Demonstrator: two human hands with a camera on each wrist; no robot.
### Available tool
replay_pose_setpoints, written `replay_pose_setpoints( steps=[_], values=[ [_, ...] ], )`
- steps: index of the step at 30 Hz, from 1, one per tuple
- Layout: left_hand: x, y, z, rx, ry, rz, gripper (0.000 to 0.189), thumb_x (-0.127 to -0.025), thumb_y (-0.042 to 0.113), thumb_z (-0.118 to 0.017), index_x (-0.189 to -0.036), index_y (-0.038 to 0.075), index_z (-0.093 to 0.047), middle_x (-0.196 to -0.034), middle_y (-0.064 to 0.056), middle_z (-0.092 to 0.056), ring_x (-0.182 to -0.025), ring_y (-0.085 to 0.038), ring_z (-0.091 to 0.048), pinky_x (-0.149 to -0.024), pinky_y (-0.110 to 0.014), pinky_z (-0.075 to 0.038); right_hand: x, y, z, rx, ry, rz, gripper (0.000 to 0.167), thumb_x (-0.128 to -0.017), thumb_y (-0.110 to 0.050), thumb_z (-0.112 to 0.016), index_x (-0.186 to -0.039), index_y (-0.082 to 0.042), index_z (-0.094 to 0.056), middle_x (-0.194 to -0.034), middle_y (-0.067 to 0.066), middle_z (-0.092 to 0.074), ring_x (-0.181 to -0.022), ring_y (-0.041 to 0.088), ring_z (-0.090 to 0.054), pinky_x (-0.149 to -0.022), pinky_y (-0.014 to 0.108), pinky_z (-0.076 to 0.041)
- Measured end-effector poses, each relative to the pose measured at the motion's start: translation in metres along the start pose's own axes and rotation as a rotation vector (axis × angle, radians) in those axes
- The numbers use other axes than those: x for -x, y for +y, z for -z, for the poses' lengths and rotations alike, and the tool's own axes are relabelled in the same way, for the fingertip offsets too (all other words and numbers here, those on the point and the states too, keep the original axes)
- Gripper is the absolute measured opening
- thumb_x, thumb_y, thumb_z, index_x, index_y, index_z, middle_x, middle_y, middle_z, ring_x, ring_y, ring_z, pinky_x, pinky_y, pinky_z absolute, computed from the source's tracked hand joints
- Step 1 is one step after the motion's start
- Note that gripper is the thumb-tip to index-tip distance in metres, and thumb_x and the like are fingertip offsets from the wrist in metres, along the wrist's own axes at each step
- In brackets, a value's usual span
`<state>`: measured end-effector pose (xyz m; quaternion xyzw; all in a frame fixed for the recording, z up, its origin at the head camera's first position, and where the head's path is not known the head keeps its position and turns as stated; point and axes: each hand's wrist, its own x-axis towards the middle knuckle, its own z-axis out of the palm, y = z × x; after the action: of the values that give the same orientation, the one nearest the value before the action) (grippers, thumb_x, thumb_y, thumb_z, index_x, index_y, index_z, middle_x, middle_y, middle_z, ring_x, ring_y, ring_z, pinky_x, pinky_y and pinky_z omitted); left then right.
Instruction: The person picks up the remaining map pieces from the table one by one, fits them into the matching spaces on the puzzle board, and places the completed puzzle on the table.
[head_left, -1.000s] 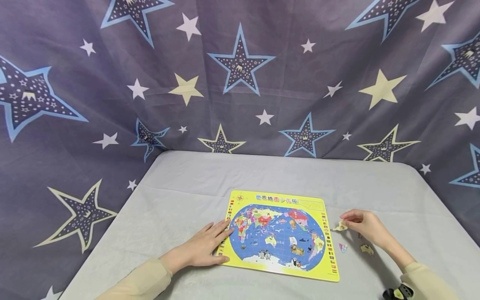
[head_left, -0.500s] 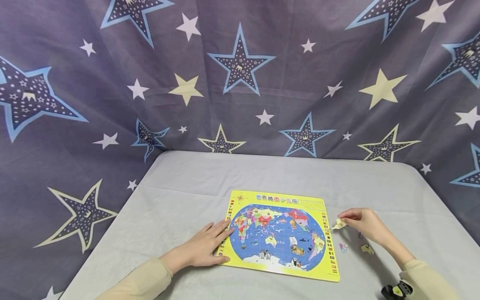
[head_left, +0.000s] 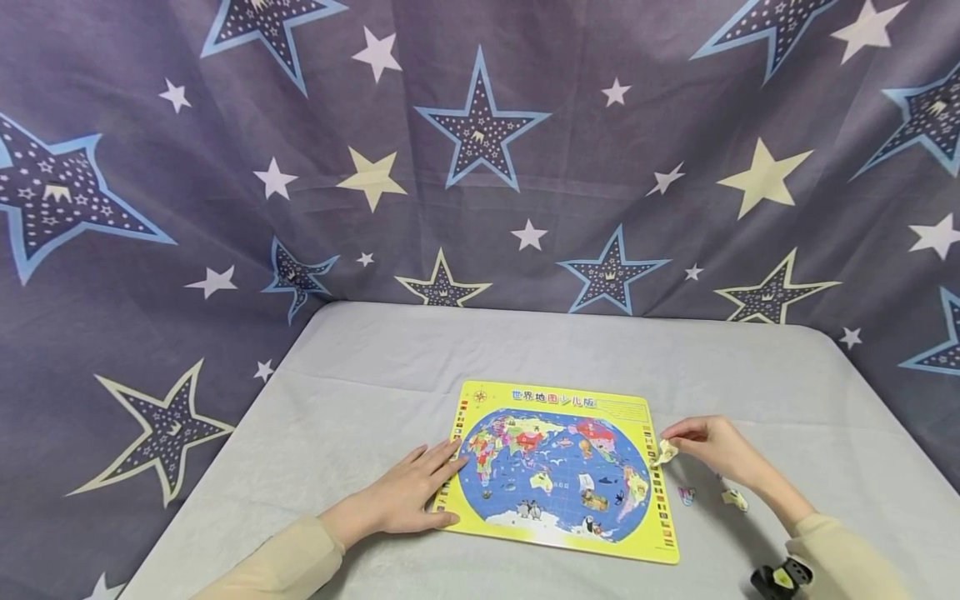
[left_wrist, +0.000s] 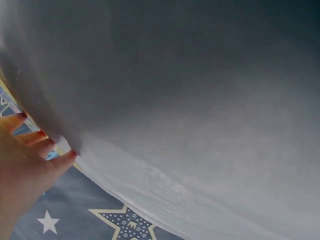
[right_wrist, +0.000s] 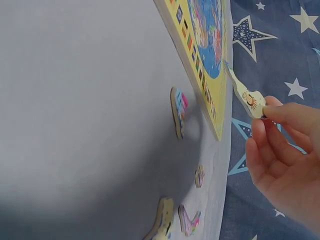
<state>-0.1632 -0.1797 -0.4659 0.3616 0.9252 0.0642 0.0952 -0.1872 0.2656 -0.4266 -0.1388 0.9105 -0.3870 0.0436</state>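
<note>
Right hand pinches the puzzle piece by its fat end, basically at the right edge of the map board, skinny tip boardward; left hand, fingers straight, rests on the left edge.

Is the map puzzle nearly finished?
Maybe. Much of the map board looks filled, though I can't tell which parts are set pieces. The right hand pinches one pale piece. At least four more pieces lie beside the board, probably left to fit.
</note>
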Motion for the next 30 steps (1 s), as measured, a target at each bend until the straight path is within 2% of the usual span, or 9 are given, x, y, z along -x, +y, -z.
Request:
replay_pose_setpoints(
  steps=[12,22,30],
  values=[
    [0.0,0.0,0.0,0.002,-0.002,0.005,0.082,-0.081,0.068,-0.032,-0.141,0.014,-0.024,-0.148,-0.006,-0.011,-0.135,-0.021,-0.01,-0.106,-0.046,-0.016,-0.006,0.001,-0.01,-0.041,-0.095,0.063,0.014,-0.082,-0.003,-0.057,-0.091,0.0,-0.067,-0.09,0.013,-0.065,-0.076,0.006,-0.06,-0.066,0.02,-0.05],
    [0.0,0.0,0.0,0.0,-0.002,0.001,0.081,-0.081,0.068,-0.032,-0.141,0.014,-0.024,-0.148,-0.007,-0.011,-0.135,-0.021,-0.011,-0.105,-0.046,-0.017,-0.008,-0.002,-0.017,-0.057,-0.166,0.09,0.014,-0.083,-0.005,-0.057,-0.091,-0.001,-0.067,-0.091,0.012,-0.065,-0.08,0.011,-0.061,-0.069,0.02,-0.05],
    [0.001,0.001,0.001,0.0,0.003,0.001,0.081,-0.082,0.067,-0.033,-0.141,0.013,-0.025,-0.148,-0.007,-0.012,-0.134,-0.022,-0.012,-0.105,-0.046,-0.017,-0.007,-0.004,-0.023,-0.066,-0.215,0.071,0.013,-0.083,-0.005,-0.057,-0.09,-0.002,-0.068,-0.089,0.009,-0.065,-0.076,0.01,-0.06,-0.066,0.02,-0.049]
  ],
)
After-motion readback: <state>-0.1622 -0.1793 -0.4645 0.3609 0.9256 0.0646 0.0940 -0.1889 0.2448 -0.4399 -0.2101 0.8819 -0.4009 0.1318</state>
